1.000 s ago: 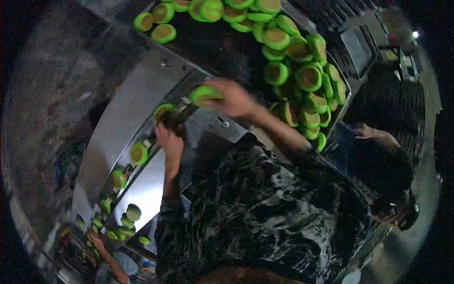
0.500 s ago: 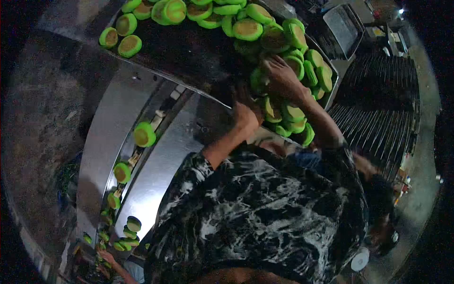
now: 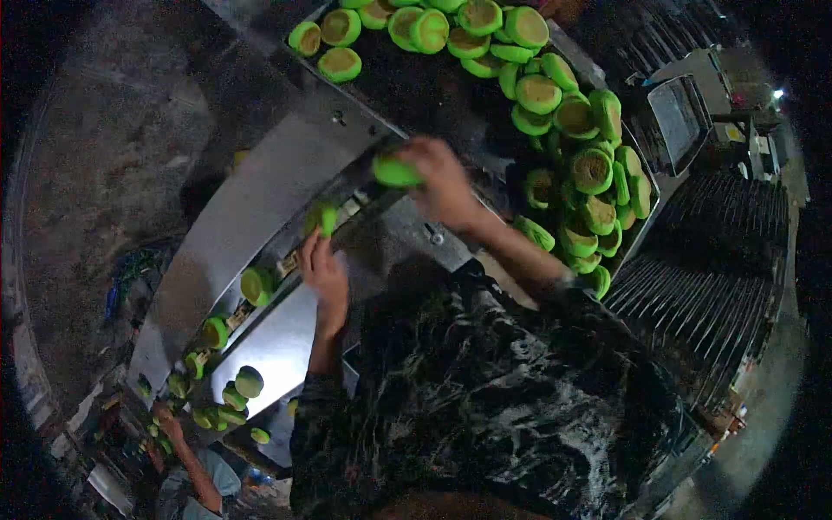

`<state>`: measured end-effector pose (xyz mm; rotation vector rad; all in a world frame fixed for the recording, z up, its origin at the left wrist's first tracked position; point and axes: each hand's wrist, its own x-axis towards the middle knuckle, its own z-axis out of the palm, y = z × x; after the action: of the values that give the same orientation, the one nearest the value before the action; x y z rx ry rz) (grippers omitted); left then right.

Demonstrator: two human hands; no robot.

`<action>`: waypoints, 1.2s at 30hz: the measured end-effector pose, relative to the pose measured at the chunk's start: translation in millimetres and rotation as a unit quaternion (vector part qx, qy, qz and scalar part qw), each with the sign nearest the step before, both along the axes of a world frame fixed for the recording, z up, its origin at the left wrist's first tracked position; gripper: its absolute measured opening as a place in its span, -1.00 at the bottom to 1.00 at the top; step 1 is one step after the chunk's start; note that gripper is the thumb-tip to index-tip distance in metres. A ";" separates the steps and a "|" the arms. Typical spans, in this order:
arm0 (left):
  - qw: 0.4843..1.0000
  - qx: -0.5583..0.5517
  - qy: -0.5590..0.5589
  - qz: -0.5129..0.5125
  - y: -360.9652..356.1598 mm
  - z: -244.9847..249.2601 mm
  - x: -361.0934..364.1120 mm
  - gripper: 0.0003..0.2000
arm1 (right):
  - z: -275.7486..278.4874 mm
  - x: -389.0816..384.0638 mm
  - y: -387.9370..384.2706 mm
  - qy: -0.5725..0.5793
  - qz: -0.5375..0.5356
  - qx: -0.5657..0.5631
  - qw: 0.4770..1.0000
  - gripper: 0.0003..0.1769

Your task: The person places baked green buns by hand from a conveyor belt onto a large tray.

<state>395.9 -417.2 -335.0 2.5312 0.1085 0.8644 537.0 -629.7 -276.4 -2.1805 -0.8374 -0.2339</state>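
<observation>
My left hand (image 3: 325,269) pinches a green round piece (image 3: 321,218) over the narrow conveyor track (image 3: 351,208). Farther up the track, my right hand (image 3: 438,178) grips another green round piece (image 3: 396,171), slightly blurred by motion. Several green discs with brownish faces, such as one disc (image 3: 256,286), sit spaced along the track toward the lower left. On the dark tray (image 3: 390,82), many more green discs lie along the far edge and in a heap (image 3: 594,171) at its right side.
At the lower left a co-worker's arm (image 3: 192,459) reaches to the track beside several loose discs (image 3: 249,381). Wire racks (image 3: 702,286) and a metal pan (image 3: 679,121) stand on the right. Pale metal surfaces flank the track.
Both hands have moved left from the tray to the track, each now with a green piece. The view has shifted, so the tray appears farther right.
</observation>
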 end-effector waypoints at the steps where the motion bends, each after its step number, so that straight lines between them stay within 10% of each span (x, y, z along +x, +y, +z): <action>1: 0.994 -0.011 0.109 -0.025 16.6 -20.1 -14.7 -0.91 | -22.5 2.7 14.3 -0.015 0.083 -0.072 0.994 -0.54; 6: 0.972 0.028 0.233 0.002 35.3 -13.6 -16.2 -0.80 | -18.6 21.6 2.3 -0.044 0.268 -0.113 0.956 -0.57; 9: 0.987 -0.038 0.154 0.001 -11.7 25.9 90.2 -0.69 | 43.2 140.2 -25.2 0.062 -0.042 -0.137 0.988 -0.44; 11: 0.988 -0.122 0.052 -0.078 -66.9 58.1 204.5 -0.55 | -6.9 249.7 -65.4 -0.279 -0.174 -0.308 0.893 -0.19; 13: 0.989 -0.105 0.087 -0.054 -104.3 56.6 301.7 -0.40 | 26.1 276.1 -86.9 -0.008 -0.118 -0.426 0.897 -0.01; 15: 0.983 -0.086 0.159 -0.028 -123.2 1.2 369.1 -0.46 | 26.8 279.9 -85.7 0.016 -0.082 -0.414 0.907 -0.04; 18: 0.950 -0.249 0.185 -0.035 -139.5 23.3 336.8 -0.51 | 3.0 240.6 -88.3 0.063 -0.050 -0.391 0.917 -0.22; 23: 0.830 -0.548 0.089 -0.043 -37.3 36.6 129.6 -0.55 | 32.2 93.2 -49.5 0.088 -0.066 0.063 0.992 -0.52; 28: 0.876 -0.063 0.464 0.113 28.9 -19.2 24.7 -0.44 | -11.9 27.2 28.7 0.106 0.056 0.112 0.986 -0.69; 29: 0.852 0.053 0.499 0.148 24.6 -5.9 23.2 -0.44 | -55.1 26.0 30.4 0.150 0.094 -0.108 0.978 -0.68; 30: 0.851 0.057 0.503 0.142 23.0 1.9 19.7 -0.44 | -78.4 21.8 30.3 0.194 0.129 -0.322 0.918 -0.67; 32: 0.897 0.087 0.375 0.219 22.0 10.2 33.5 -0.46 | -63.0 30.2 17.6 0.212 0.148 -0.254 0.932 -0.69; 36: 0.983 0.074 0.167 -0.024 -69.6 34.6 136.7 -0.55 | -6.8 91.3 -29.8 0.218 0.003 -0.157 0.963 -0.59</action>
<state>532.6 -486.8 -300.4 2.7863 0.0923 0.4350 628.3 -659.5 -283.3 -2.3905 -0.6592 0.3986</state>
